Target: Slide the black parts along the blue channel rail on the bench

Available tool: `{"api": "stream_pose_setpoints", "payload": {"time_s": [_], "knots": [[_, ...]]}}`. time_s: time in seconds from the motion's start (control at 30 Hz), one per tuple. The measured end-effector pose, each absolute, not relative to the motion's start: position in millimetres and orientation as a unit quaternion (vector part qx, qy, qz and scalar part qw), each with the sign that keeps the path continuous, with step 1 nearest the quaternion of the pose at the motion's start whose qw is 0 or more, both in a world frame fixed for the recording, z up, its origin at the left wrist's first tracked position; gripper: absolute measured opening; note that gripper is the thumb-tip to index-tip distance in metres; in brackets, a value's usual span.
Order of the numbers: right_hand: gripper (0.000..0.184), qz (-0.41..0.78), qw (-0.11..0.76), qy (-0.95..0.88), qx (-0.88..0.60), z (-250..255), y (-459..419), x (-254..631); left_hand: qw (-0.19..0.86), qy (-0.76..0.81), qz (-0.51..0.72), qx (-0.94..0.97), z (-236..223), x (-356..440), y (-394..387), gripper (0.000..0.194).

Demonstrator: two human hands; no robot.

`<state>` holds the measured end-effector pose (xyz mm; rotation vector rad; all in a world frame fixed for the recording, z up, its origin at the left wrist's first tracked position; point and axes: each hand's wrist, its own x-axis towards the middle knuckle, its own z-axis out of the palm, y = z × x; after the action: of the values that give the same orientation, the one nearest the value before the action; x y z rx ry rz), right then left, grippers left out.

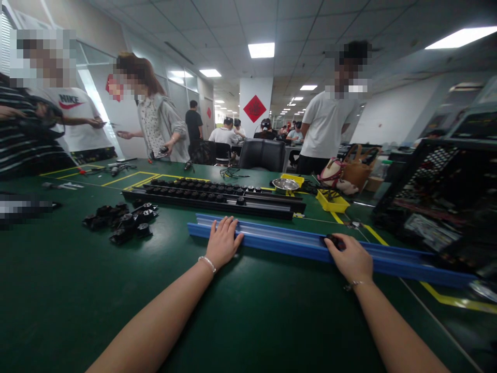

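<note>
A long blue channel rail (279,241) lies across the green table in front of me. My left hand (224,239) grips it near its left end, fingers draped over the channel and thumb along the near wall. Farther right, my right hand (351,256) is closed on a small black part (337,241) at the channel; the fingers partly hide the part. A loose pile of similar-looking black parts (122,220) sits on the table to the left. Beyond the blue rail, black rails (267,207) carry rows of small black pieces (194,192).
Yellow trays (333,202) and a metal bowl (285,184) stand at the back right. A dark perforated rack (446,186) rises at the right, by the blue rail's far end. Several people stand around the table's far and left sides. Tools (116,168) lie back left.
</note>
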<state>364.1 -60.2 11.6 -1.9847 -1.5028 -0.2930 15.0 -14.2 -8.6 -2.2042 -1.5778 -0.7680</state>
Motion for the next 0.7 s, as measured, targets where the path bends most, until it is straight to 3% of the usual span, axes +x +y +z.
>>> {"api": "stream_pose_setpoints", "payload": {"time_s": [0.37, 0.7], "knots": [[0.037, -0.128, 0.327, -0.561, -0.75, 7.5, -55.8, 362.9, 0.122, -0.521, -0.283, -0.796, -7.3, 73.3, -27.7, 0.045], [0.04, -0.172, 0.329, -0.588, -0.719, 4.9, -55.5, 355.1, 0.12, -0.512, -0.279, -0.804, -5.5, 73.6, -29.2, 0.043]]}}
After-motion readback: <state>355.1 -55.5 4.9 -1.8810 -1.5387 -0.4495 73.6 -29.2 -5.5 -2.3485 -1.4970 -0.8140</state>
